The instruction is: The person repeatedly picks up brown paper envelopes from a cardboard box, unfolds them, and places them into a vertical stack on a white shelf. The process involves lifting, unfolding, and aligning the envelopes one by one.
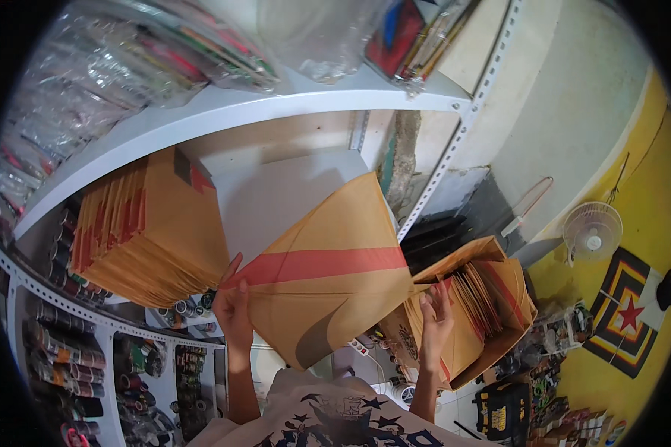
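A large flat brown kraft piece (328,290) with a broad red band is held up tilted in front of the shelf; whether it is an envelope or a folded carton I cannot tell. My left hand (235,313) grips its left edge near the red band, thumb on the face and the other fingers partly hidden behind. At its right corner, my right hand (436,320) is closed with thumb and fingers pinching the edge. Just behind my right hand stands an open cardboard box (511,320) holding several similar brown pieces. On the shelf to the left leans a thick stack (149,231) of matching pieces.
A white metal shelf board (276,182) lies behind the held piece, with a perforated upright (443,167) at its right. Plastic-wrapped packs (164,45) crowd the upper shelf. Rolls fill the lower left racks. A fan (593,229) hangs by the yellow wall; a black case (503,410) sits below.
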`<move>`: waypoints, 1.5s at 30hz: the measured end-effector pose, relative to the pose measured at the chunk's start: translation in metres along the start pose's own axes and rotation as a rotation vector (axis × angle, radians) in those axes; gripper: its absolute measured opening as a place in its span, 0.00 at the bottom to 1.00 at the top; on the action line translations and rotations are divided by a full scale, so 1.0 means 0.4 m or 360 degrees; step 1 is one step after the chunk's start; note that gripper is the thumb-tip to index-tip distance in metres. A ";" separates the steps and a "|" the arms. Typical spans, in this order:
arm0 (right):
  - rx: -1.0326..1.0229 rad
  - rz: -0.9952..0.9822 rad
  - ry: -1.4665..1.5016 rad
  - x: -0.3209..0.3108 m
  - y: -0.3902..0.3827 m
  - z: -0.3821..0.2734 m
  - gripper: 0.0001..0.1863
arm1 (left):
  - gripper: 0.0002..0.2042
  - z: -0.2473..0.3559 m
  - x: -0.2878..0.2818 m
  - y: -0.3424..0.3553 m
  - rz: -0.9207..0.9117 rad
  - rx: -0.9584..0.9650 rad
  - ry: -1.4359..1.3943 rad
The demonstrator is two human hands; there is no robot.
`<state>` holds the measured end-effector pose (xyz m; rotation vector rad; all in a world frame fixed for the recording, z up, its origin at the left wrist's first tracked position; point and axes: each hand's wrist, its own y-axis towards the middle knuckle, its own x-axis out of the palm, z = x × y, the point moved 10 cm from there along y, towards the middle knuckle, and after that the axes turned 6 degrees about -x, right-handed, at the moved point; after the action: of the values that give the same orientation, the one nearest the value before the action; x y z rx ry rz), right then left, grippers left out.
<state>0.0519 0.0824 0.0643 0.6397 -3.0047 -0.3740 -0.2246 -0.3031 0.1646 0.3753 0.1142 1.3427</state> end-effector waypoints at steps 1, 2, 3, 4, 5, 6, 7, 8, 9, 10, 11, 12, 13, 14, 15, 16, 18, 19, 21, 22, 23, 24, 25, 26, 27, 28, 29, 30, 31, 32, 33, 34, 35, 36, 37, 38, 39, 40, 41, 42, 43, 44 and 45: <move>-0.0024 -0.0082 -0.0067 0.046 -0.012 -0.028 0.31 | 0.18 0.017 -0.034 -0.005 0.0067 0.0035 0.0046; -0.0045 -0.0146 -0.0139 0.091 -0.031 -0.066 0.31 | 0.17 0.030 -0.059 -0.006 0.0115 0.0064 0.0089; -0.0084 -0.0191 -0.0162 0.142 -0.054 -0.113 0.26 | 0.19 0.051 -0.077 -0.007 0.0135 0.0106 0.0093; -0.0063 -0.0303 -0.0084 0.182 -0.081 -0.135 0.24 | 0.21 0.074 -0.079 -0.003 0.0133 0.0143 0.0084; -0.0043 -0.0432 0.0005 0.230 -0.105 -0.149 0.22 | 0.22 0.098 -0.094 -0.001 0.0164 0.0181 0.0067; -0.0023 -0.0560 0.0093 0.276 -0.129 -0.158 0.20 | 0.24 0.120 -0.107 -0.001 0.0195 0.0216 0.0048; -0.0160 -0.0678 0.0143 0.330 -0.149 -0.182 0.18 | 0.24 0.142 -0.123 -0.001 0.0241 0.0248 0.0016; -0.0266 -0.0771 0.0092 0.372 -0.175 -0.208 0.19 | 0.25 0.158 -0.139 0.000 0.0286 0.0280 -0.0017; -0.0373 -0.0862 0.0041 0.412 -0.207 -0.243 0.20 | 0.25 0.170 -0.154 0.002 0.0327 0.0324 -0.0015; -0.0478 -0.0958 -0.0011 0.461 -0.239 -0.280 0.21 | 0.25 0.173 -0.173 0.002 0.0372 0.0364 -0.0010; -0.0584 -0.1015 -0.0029 0.499 -0.267 -0.311 0.23 | 0.25 0.183 -0.186 -0.002 0.0410 0.0405 0.0001; -0.0689 -0.1072 -0.0045 0.536 -0.295 -0.338 0.24 | 0.26 0.184 -0.193 -0.005 0.0422 0.0438 -0.0019; -0.0795 -0.1139 -0.0066 0.575 -0.327 -0.368 0.26 | 0.27 0.176 -0.207 -0.009 0.0445 0.0465 -0.0040; -0.0799 -0.1177 -0.0055 0.608 -0.351 -0.385 0.28 | 0.28 0.165 -0.217 -0.012 0.0457 0.0494 -0.0064; -0.0802 -0.1217 -0.0044 0.640 -0.374 -0.402 0.29 | 0.28 0.159 -0.227 -0.017 0.0483 0.0524 -0.0056; -0.0805 -0.1253 -0.0035 0.666 -0.397 -0.407 0.31 | 0.28 0.152 -0.233 -0.025 0.0505 0.0552 -0.0050; -0.0864 -0.1304 -0.0155 0.718 -0.441 -0.372 0.40 | 0.28 0.142 -0.242 -0.035 0.0531 0.0530 -0.0050; -0.0867 -0.1315 -0.0177 0.745 -0.460 -0.360 0.43 | 0.28 0.136 -0.245 -0.037 0.0534 0.0479 -0.0055; -0.0921 -0.1295 -0.0176 0.788 -0.486 -0.340 0.46 | 0.28 0.142 -0.249 -0.038 0.0538 0.0414 0.0044; -0.0975 -0.1259 -0.0154 0.802 -0.493 -0.323 0.47 | 0.27 0.148 -0.247 -0.039 0.0536 0.0402 0.0144; -0.1028 -0.1223 -0.0131 0.814 -0.499 -0.313 0.48 | 0.27 0.149 -0.245 -0.041 0.0534 0.0390 0.0245; -0.1025 -0.1245 -0.0143 0.828 -0.504 -0.299 0.47 | 0.27 0.143 -0.246 -0.044 0.0523 0.0400 0.0213; -0.1022 -0.1278 -0.0146 0.845 -0.512 -0.287 0.46 | 0.27 0.135 -0.252 -0.050 0.0521 0.0410 0.0189; -0.1018 -0.1310 -0.0151 0.862 -0.519 -0.278 0.45 | 0.27 0.131 -0.260 -0.050 0.0518 0.0421 0.0164; -0.1045 -0.1324 -0.0153 0.875 -0.524 -0.276 0.44 | 0.27 0.138 -0.266 -0.046 0.0499 0.0437 0.0214; -0.1064 -0.1334 -0.0155 0.882 -0.530 -0.275 0.43 | 0.27 0.152 -0.270 -0.044 0.0474 0.0448 0.0268; -0.1083 -0.1344 -0.0158 0.889 -0.536 -0.273 0.41 | 0.27 0.160 -0.274 -0.040 0.0447 0.0457 0.0321; -0.1090 -0.1341 -0.0128 0.898 -0.536 -0.271 0.41 | 0.29 0.163 -0.275 -0.030 0.0392 0.0478 0.0355; -0.1093 -0.1338 -0.0103 0.905 -0.537 -0.267 0.40 | 0.31 0.161 -0.276 -0.022 0.0335 0.0493 0.0387; -0.1096 -0.1333 -0.0078 0.913 -0.538 -0.267 0.39 | 0.33 0.157 -0.277 -0.016 0.0275 0.0507 0.0418; -0.1069 -0.1317 -0.0051 0.921 -0.538 -0.267 0.37 | 0.35 0.149 -0.274 -0.010 0.0184 0.0491 0.0477; -0.1035 -0.1324 -0.0020 0.929 -0.537 -0.262 0.37 | 0.37 0.142 -0.271 -0.003 0.0095 0.0479 0.0534; -0.1000 -0.1329 0.0010 0.935 -0.535 -0.254 0.37 | 0.39 0.133 -0.265 0.003 0.0003 0.0466 0.0589; -0.0965 -0.1331 0.0039 0.942 -0.532 -0.247 0.37 | 0.39 0.126 -0.270 0.009 -0.0033 0.0439 0.0516; -0.0972 -0.1333 0.0039 0.949 -0.534 -0.244 0.36 | 0.40 0.114 -0.276 0.010 -0.0062 0.0400 0.0443; -0.0979 -0.1333 0.0038 0.957 -0.533 -0.244 0.36 | 0.41 0.102 -0.282 0.010 -0.0091 0.0360 0.0369; -0.0985 -0.1333 0.0037 0.964 -0.532 -0.244 0.36 | 0.40 0.099 -0.290 0.008 -0.0065 0.0401 0.0389; -0.0977 -0.1337 0.0027 0.973 -0.529 -0.243 0.36 | 0.40 0.093 -0.297 0.009 -0.0046 0.0446 0.0407; -0.0969 -0.1340 0.0017 0.981 -0.525 -0.244 0.36 | 0.40 0.092 -0.300 0.011 -0.0047 0.0468 0.0444; -0.0961 -0.1344 0.0008 0.989 -0.525 -0.242 0.36 | 0.40 0.090 -0.305 0.010 -0.0047 0.0485 0.0484; -0.0964 -0.1340 0.0011 0.997 -0.520 -0.243 0.36 | 0.40 0.093 -0.305 0.014 -0.0065 0.0490 0.0535; -0.0968 -0.1336 0.0014 1.005 -0.516 -0.243 0.36 | 0.40 0.091 -0.306 0.018 -0.0082 0.0507 0.0596; -0.0971 -0.1333 0.0018 1.013 -0.512 -0.243 0.36 | 0.41 0.088 -0.307 0.021 -0.0098 0.0524 0.0655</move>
<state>-0.2280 -0.2857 0.1069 1.7243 -2.2257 -1.2158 -0.2502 -0.4269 0.1840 0.3625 0.6902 1.3263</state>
